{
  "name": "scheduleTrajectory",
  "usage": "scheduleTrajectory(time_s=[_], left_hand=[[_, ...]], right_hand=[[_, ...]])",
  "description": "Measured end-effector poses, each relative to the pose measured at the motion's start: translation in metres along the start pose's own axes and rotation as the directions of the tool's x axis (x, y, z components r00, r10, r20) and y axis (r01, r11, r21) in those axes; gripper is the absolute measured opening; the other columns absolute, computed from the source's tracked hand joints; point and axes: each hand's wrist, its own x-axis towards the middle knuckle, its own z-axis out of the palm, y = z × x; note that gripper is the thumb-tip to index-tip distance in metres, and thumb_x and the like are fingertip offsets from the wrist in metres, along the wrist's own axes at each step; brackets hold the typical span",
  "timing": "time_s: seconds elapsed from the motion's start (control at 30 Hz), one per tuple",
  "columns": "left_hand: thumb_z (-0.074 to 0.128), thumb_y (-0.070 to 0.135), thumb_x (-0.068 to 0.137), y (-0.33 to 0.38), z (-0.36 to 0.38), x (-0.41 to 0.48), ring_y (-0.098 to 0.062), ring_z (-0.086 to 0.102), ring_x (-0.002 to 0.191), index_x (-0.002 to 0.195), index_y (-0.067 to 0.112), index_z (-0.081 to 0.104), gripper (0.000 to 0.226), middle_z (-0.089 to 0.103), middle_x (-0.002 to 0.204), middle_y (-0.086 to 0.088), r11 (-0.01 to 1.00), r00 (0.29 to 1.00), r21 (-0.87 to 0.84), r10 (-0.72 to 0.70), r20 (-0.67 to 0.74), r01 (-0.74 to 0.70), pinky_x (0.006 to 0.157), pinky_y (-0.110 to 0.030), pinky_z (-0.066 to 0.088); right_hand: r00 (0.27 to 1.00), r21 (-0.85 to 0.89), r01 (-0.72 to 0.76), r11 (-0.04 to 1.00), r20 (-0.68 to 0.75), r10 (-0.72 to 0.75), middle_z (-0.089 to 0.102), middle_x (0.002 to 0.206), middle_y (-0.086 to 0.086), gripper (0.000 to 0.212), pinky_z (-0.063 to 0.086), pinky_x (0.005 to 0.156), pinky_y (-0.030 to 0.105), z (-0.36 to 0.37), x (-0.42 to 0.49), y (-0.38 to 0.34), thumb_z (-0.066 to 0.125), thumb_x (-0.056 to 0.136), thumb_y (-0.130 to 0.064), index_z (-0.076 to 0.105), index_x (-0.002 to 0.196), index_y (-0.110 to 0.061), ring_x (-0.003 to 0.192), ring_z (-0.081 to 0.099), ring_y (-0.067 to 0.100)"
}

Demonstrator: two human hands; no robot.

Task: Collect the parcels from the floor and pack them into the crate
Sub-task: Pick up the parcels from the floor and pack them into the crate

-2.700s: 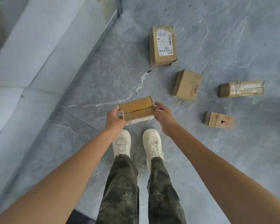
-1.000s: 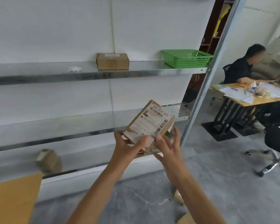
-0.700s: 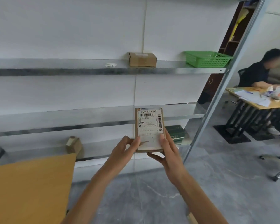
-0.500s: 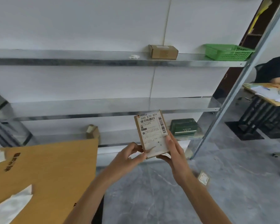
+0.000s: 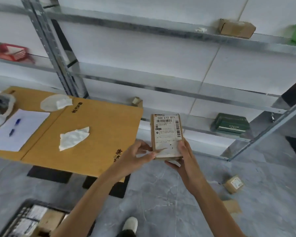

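Left grip and right grip grasp the parcel upright mid-frame, label facing camera; crate lower left, open floor between.

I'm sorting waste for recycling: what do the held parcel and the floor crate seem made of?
The parcel: matte brown cardboard, with a white, scuffed printed paper label. The crate: dark latticed wall, probably moulded plastic, though blur leaves it open.

One parcel is up beside the desk, right of it; two floor parcels lie farther right. On the desk: two crumpled papers, one pen.
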Motion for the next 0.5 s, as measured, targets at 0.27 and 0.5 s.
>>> scheduleTrajectory(time_s=[0.27,0.5], left_hand=[[0.064,0.042,0.083,-0.040,-0.004,-0.091,0.013,0.057,0.095,0.094,0.030,0.055,0.018,0.062,0.103,0.023,0.997,0.978,-0.015,-0.082,-0.191,0.081,0.069,-0.013,0.046],[0.062,0.047,0.081,-0.069,-0.055,-0.158,0.009,0.061,0.083,0.094,0.024,0.057,0.027,0.065,0.097,0.017,0.992,0.956,-0.046,-0.123,-0.265,0.115,0.058,-0.009,0.047]], right_hand=[[0.974,0.038,-0.167,0.985,0.164,0.158,0.064,0.123,0.005,0.059,0.049,0.097,0.048,0.034,-0.057,0.033,0.063,0.077,-0.043,0.047,0.132,-0.030,0.112,0.062,0.024],[0.966,-0.096,-0.180,0.979,0.173,0.195,0.064,0.119,0.000,0.069,0.045,0.100,0.046,0.104,-0.093,0.056,0.063,0.068,-0.055,0.047,0.131,-0.032,0.115,0.058,0.018]])
